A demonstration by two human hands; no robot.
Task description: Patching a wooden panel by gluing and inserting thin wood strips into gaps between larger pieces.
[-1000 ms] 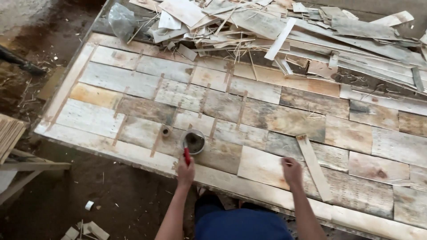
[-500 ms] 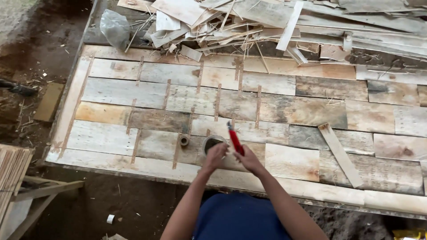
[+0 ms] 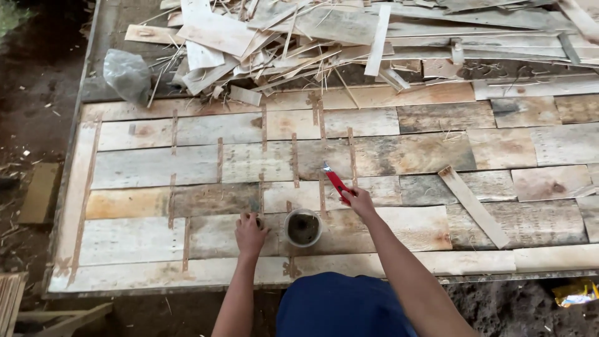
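Near six o'clock on the patched sheet of thin wood veneer (image 3: pixel 399 150): right hand (image 3: pixel 360 201) fingers closed around red-handled utility knife (image 3: pixel 337 183), light, rigid, gripped low on handle. Left hand (image 3: pixel 250 233) loosely curled, pressing veneer beside small round tin (image 3: pixel 303 227).

A heap of thin wood scraps and splintered strips (image 3: pixel 349 37) lies across the far edge of the patched veneer sheet (image 3: pixel 156 168). A crumpled grey plastic bag (image 3: pixel 128 75) sits at the heap's left end. A loose narrow offcut (image 3: pixel 474 206) lies slanted on the sheet to the right. Dark soil (image 3: pixel 31 125) borders the left side, with a yellow wrapper (image 3: pixel 577 292) at lower right.
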